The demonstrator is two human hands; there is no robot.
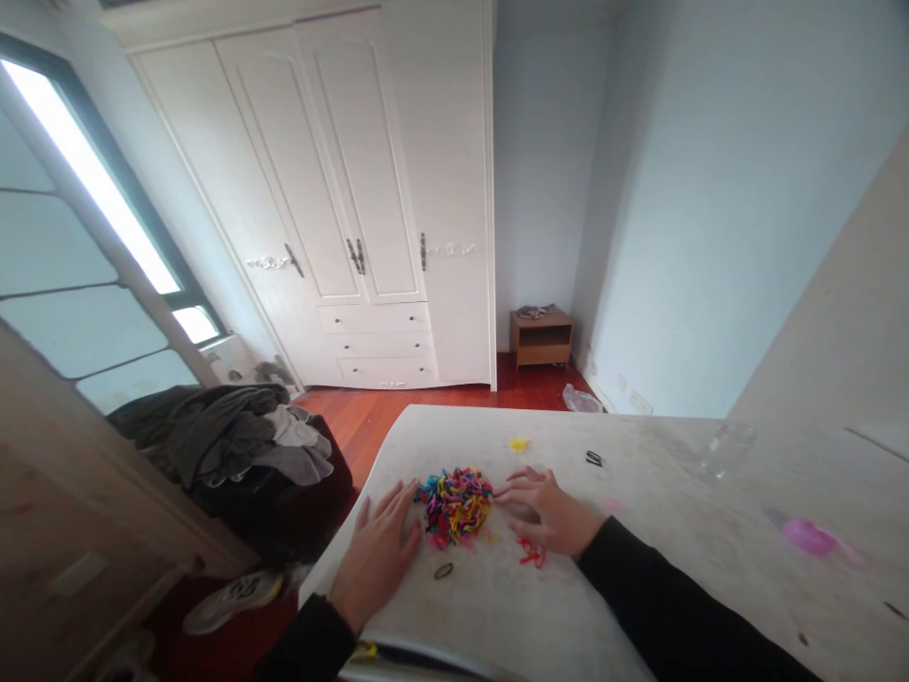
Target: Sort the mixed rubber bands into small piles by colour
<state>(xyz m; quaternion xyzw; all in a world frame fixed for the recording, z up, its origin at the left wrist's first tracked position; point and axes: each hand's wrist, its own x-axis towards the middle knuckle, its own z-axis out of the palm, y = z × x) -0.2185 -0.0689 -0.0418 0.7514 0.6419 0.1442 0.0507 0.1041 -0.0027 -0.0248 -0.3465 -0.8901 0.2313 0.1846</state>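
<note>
A heap of small multicoloured hair ties (454, 507) lies on the pale tabletop (483, 625) between my hands. My left hand (380, 549) rests at the left side of the heap, fingers stretched out and holding nothing. From the right, my right hand (546, 511) reaches in with its fingers extended and apart, the tips at the heap's edge. Red hair ties (531, 553) lie just under and below that hand. Beyond it is a little group of yellow ties (518, 444), with a few black ones (594, 459) farther right. One dark hair tie (443, 571) sits alone below the heap.
Toward the right of the table stand a clear container (730, 450) and a pink object (810, 537). Dark clothes (234, 436) are piled to the left, with a shoe (234, 601) on the floor. A white wardrobe (355, 189) and small wooden nightstand (543, 339) stand behind.
</note>
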